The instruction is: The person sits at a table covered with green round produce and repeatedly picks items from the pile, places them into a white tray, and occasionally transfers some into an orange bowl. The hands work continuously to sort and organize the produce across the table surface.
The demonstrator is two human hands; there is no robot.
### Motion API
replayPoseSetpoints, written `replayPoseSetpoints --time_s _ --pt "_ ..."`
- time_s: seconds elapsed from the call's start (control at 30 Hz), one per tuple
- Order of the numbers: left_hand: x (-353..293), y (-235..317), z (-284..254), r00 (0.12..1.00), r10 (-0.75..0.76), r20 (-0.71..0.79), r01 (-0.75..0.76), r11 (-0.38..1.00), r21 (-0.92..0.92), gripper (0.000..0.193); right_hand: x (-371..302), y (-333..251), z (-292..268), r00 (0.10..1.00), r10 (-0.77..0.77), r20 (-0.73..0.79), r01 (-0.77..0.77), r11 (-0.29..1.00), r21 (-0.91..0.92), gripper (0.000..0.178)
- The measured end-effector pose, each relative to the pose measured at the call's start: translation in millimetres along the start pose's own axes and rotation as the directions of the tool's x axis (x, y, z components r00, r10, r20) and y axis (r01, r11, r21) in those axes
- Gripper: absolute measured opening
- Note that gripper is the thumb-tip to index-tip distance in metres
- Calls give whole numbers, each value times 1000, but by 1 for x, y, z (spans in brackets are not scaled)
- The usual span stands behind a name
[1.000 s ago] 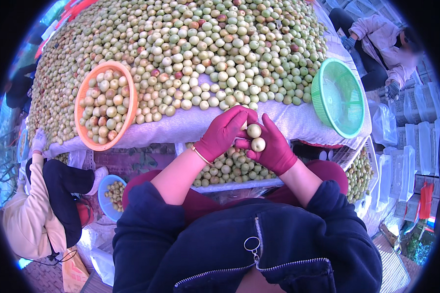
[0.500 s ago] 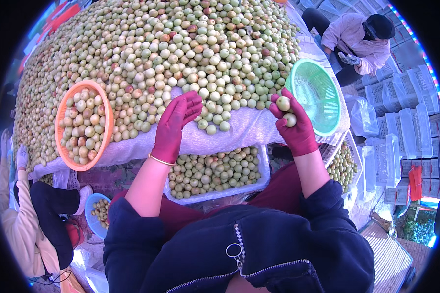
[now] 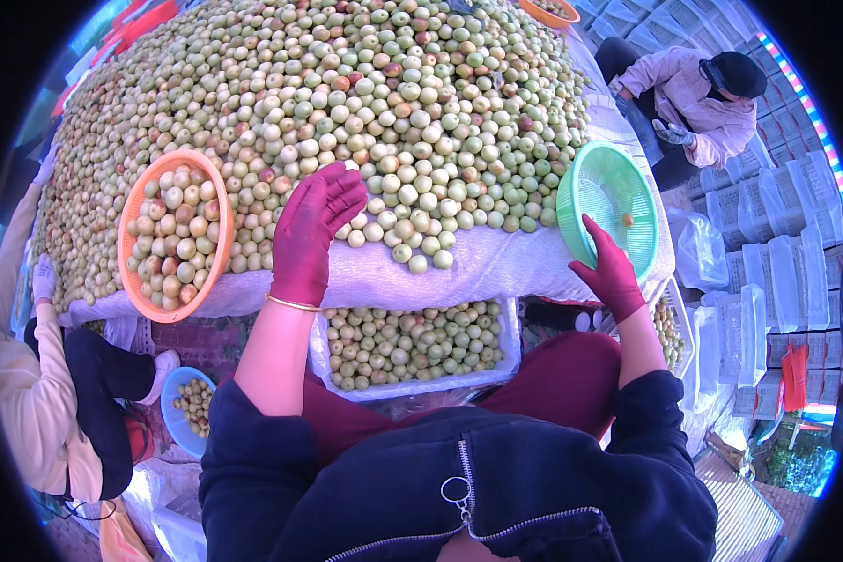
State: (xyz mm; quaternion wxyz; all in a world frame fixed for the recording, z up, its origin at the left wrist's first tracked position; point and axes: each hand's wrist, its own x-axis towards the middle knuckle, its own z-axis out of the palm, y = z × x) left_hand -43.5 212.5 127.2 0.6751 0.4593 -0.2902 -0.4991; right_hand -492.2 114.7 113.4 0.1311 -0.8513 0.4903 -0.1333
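Note:
My left hand (image 3: 317,225), in a maroon glove, reaches over the near edge of a big heap of pale green, partly reddish jujubes (image 3: 412,122). Its fingers stretch out side by side, and the palm side is hidden. At the near rim of a green plastic basket (image 3: 587,178), my right hand (image 3: 614,274), gloved alike, has thumb and fingers apart with nothing in them. A single brownish jujube (image 3: 628,220) shows inside that basket. An orange basket (image 3: 223,245) of jujubes stands left of my left hand.
Below the cloth-covered edge (image 3: 496,262) sits a lined white crate (image 3: 510,367) of jujubes, between my knees. A blue bowl (image 3: 170,412) stands at lower left. Co-workers sit at left (image 3: 33,412) and upper right (image 3: 693,103). Stacked grey crates (image 3: 768,272) line the right.
Two jujubes held in my right hand are gone from it; the hand has moved right and down to the green basket. My left hand has shifted slightly left. One jujube now shows in the basket.

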Motion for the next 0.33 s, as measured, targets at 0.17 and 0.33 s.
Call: replayPoseSetpoints --time_s 0.17,0.33 --pt "-1 -2 -3 999 -25 19 25 1000 11 43 -1 44 -21 961 173 -216 -183 983 -28 31" --pt "0 -6 -8 999 -12 49 12 1000 1 51 0 98 -96 913 377 -158 -407 875 -264 32"
